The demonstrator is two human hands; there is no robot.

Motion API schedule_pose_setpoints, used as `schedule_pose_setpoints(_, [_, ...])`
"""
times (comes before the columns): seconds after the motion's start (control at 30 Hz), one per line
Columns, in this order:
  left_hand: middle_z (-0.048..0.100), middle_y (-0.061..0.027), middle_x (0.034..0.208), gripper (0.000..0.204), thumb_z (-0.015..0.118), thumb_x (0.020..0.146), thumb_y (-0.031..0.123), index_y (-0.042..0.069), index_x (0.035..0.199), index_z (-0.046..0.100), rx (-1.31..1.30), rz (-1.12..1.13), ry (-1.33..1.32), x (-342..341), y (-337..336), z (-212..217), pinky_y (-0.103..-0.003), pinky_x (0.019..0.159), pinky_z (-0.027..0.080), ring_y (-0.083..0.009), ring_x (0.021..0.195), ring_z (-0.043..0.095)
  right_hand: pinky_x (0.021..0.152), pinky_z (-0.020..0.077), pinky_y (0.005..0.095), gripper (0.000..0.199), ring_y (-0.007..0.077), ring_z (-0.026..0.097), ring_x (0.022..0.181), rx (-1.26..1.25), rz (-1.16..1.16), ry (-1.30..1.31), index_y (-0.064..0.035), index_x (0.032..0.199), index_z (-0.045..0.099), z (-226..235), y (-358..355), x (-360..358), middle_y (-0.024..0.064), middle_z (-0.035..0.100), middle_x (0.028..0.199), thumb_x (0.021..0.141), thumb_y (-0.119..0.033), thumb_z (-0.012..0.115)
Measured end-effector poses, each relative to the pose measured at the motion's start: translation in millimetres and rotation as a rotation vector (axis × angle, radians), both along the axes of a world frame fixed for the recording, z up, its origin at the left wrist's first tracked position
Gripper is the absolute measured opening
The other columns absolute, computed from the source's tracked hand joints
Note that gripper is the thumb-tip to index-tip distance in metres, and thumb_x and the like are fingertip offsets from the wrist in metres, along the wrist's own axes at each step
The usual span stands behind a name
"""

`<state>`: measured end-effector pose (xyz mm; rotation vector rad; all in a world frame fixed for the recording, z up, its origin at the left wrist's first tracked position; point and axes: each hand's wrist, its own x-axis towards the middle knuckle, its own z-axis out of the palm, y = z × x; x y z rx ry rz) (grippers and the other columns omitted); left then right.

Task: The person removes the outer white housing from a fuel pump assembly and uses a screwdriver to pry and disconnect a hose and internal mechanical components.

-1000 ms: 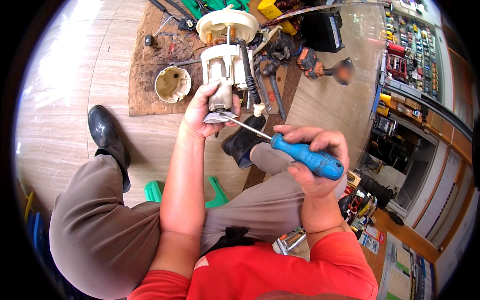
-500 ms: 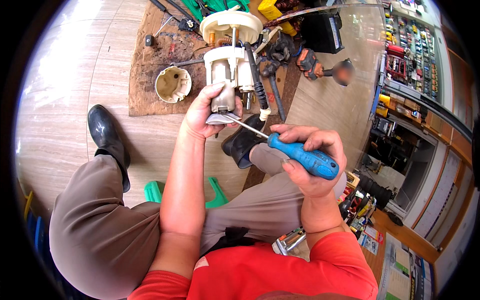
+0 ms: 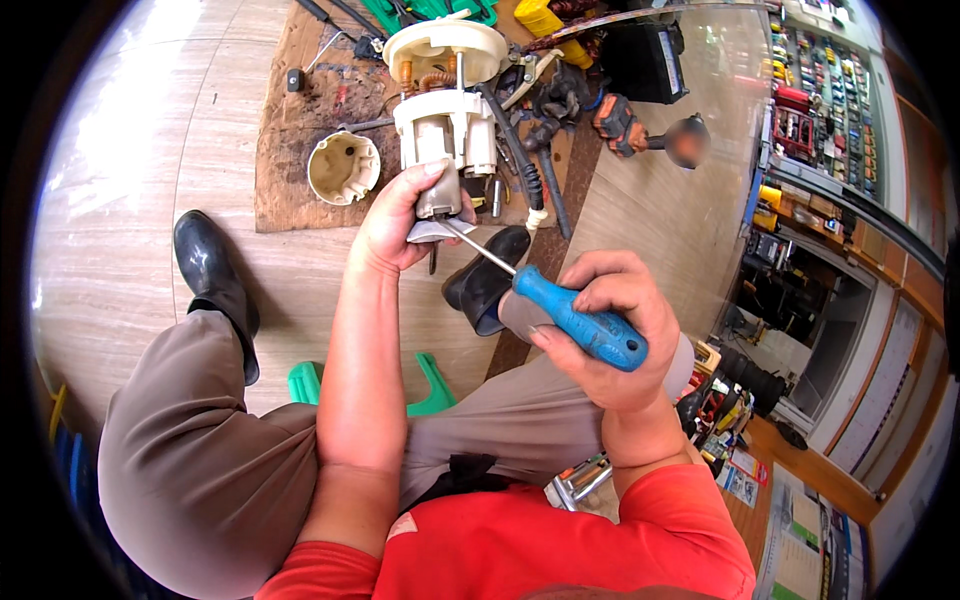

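Observation:
My left hand (image 3: 395,215) is wrapped round the lower end of a fuel pump module (image 3: 432,118), a white plastic assembly with a round flange on top and a greyish, translucent lower part. A thin grey flap or plate sticks out beneath the hand; I cannot make out what it is. My right hand (image 3: 625,330) grips a screwdriver (image 3: 580,318) by its blue handle. The metal shaft slants up to the left, its tip at the module's lower end. Whether the tip is inside a gap there is hidden.
A stained wooden board (image 3: 300,130) lies on the floor, with a cream plastic cup (image 3: 343,170) on it. A hammer (image 3: 548,170), a cordless power tool (image 3: 620,125) and a black battery-like box (image 3: 640,65) lie to the right. A green stool (image 3: 430,385) shows beneath me.
The module and my left hand have shifted slightly left. My right hand and the screwdriver have moved left and a little down, the handle tilting more steeply.

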<state>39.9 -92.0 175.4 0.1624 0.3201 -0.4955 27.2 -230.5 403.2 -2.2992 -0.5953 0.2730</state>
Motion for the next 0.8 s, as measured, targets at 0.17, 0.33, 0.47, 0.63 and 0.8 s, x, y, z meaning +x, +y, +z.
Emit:
schedule_pose_setpoints(0.17, [0.067, -0.0186, 0.075, 0.038, 0.056, 0.091, 0.038, 0.001, 0.096, 0.059, -0.019, 0.019, -0.025, 1.7, 3.2, 2.4, -0.033, 0.046, 0.05, -0.025, 0.057, 0.064, 0.078, 0.0543, 0.0335, 0.057, 0.0214, 0.063, 0.088, 0.211, -0.25, 0.01, -0.0007, 0.11, 0.044, -12.0, 2.1, -9.0, 0.0162, 0.061, 0.099, 0.069, 0.003, 0.084])
schedule_pose_setpoints(0.33, [0.066, -0.0175, 0.075, 0.036, 0.057, 0.091, 0.035, 0.0, 0.099, 0.059, 0.043, 0.054, 0.068, 3.1, 7.6, 9.8, -0.032, 0.045, 0.05, -0.0237, 0.057, 0.063, 0.072, 0.0548, 0.0335, 0.056, 0.0233, 0.065, 0.082, 0.137, -0.182, -0.25, -0.0012, 0.107, 0.048, -23.5, -0.6, -10.6, 0.0155, 0.063, 0.093, 0.067, -0.002, 0.087])
schedule_pose_setpoints(0.47, [0.067, -0.0127, 0.076, 0.035, 0.058, 0.091, 0.033, 0.001, 0.103, 0.059, 0.191, 0.055, 0.049, 1.7, 15.3, 1.1, -0.029, 0.045, 0.049, -0.0199, 0.058, 0.064, 0.062, 0.0523, 0.0333, 0.042, 0.028, 0.065, 0.07, -0.143, -0.127, -0.233, -0.0026, 0.093, 0.06, -5.9, 9.1, -5.4, 0.0129, 0.063, 0.08, 0.062, -0.006, 0.088])
schedule_pose_setpoints(0.63, [0.066, -0.0094, 0.077, 0.036, 0.06, 0.09, 0.035, 0.002, 0.104, 0.06, 0.326, 0.014, 0.065, -0.5, 14.2, -1.5, -0.028, 0.045, 0.049, -0.0178, 0.06, 0.065, 0.065, 0.0512, 0.0279, 0.026, 0.0189, 0.066, 0.072, -0.352, -0.084, -0.092, -0.0005, 0.092, 0.065, 3.7, 17.6, -4.3, 0.011, 0.066, 0.081, 0.07, -0.001, 0.078])
schedule_pose_setpoints(0.8, [0.064, -0.0119, 0.075, 0.036, 0.06, 0.09, 0.038, 0.005, 0.105, 0.058, 0.167, 0.006, 0.186, -9.1, 5.2, -19.8, -0.032, 0.044, 0.047, -0.0208, 0.06, 0.063, 0.065, 0.052, 0.0287, 0.026, 0.0207, 0.067, 0.071, -0.31, -0.195, 0.093, 0.0, 0.098, 0.066, -6.7, 13.2, -2.8, 0.0125, 0.069, 0.086, 0.074, -0.003, 0.075])
